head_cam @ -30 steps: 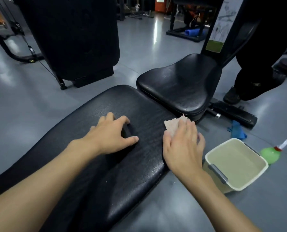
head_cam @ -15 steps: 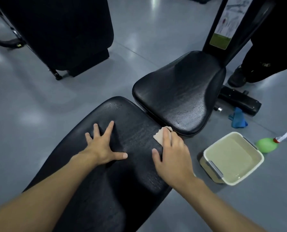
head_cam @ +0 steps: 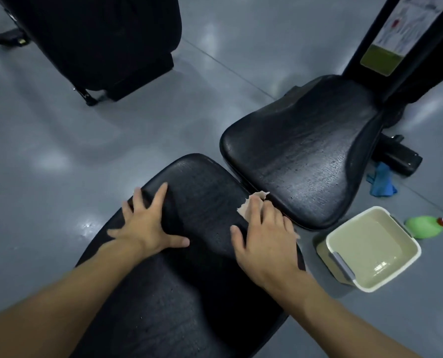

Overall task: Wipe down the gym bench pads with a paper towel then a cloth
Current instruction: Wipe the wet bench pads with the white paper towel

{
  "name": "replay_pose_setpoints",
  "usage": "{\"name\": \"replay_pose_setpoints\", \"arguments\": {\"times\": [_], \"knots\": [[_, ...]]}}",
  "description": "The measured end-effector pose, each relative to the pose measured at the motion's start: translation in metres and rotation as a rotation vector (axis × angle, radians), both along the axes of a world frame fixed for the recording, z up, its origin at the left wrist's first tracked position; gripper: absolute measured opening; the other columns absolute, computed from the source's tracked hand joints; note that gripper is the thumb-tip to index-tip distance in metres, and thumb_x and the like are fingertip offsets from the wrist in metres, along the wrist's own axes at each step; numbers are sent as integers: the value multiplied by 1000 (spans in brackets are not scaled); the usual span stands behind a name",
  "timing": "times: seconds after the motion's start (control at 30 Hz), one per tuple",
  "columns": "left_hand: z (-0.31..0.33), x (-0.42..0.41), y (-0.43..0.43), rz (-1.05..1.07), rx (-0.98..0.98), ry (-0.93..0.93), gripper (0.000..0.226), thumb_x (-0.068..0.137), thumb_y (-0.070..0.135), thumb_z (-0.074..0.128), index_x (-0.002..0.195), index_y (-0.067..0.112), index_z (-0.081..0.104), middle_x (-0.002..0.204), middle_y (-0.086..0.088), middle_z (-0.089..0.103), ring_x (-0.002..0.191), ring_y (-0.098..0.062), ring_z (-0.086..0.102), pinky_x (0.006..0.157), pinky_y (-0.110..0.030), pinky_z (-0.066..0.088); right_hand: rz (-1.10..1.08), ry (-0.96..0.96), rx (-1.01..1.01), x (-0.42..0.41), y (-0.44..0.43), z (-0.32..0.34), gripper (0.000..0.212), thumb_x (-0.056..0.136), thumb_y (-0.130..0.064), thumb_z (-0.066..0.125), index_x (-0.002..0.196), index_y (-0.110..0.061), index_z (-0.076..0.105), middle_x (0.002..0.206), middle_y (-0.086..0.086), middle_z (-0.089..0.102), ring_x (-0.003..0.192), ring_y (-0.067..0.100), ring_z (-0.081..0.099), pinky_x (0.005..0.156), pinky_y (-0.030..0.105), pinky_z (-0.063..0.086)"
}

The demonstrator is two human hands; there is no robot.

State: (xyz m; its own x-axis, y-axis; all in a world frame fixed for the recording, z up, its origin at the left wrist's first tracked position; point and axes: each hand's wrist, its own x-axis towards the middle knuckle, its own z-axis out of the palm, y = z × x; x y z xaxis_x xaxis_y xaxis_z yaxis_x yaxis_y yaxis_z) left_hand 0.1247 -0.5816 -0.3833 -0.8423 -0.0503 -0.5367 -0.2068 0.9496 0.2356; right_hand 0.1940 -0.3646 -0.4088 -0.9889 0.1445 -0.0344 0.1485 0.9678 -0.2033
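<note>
Two black pads were seen end to end, with a narrow gap between them. The long back pad [head_cam: 189,293] was spread beneath both hands, and the seat pad [head_cam: 300,156] was placed just beyond the fingertips of the right hand [head_cam: 264,236]. A dark padded machine [head_cam: 99,42] was set well beyond the left hand [head_cam: 148,226], on the grey floor [head_cam: 60,151]. A pale tub [head_cam: 406,264] was found on the floor near the right side of the right hand. Past it a green spray bottle [head_cam: 421,226] was laid, and a blue cloth [head_cam: 381,183] was crumpled farther out, beside the seat pad.

The left hand was laid flat on the back pad with fingers splayed wide, and nothing was held by it. The right hand was pressed down with fingers nearly straight on a paper towel [head_cam: 255,198], which was pinned against the far right edge of the back pad. Only its torn corner was shown past the fingertips.
</note>
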Motion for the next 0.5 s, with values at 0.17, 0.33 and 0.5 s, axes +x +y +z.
{"name": "replay_pose_setpoints", "arguments": {"times": [0.17,0.33,0.5], "knots": [[-18,-4,2,47,31,-37,139,61,47,89,140,58,-25,156,0,-35,144,-42,-24,100,-82,16,-182,-33,70,-37,-39,-6,83,80,-59,41,136,2,47,111,22,58,95,37,54,88,52,39],[-18,-8,-4,21,58,-70,139,60,51,87,139,58,-27,155,-2,-35,143,-43,-26,102,-81,15,-138,-13,98,-25,-32,-5,74,88,-53,41,141,-2,43,120,19,57,103,36,54,92,50,41],[-16,-13,-4,-9,43,-92,138,63,52,85,137,55,-32,154,-8,-37,140,-47,-29,104,-79,10,-190,17,64,-33,-39,-3,72,85,-48,35,138,0,46,128,20,57,111,38,56,100,52,40]]}}
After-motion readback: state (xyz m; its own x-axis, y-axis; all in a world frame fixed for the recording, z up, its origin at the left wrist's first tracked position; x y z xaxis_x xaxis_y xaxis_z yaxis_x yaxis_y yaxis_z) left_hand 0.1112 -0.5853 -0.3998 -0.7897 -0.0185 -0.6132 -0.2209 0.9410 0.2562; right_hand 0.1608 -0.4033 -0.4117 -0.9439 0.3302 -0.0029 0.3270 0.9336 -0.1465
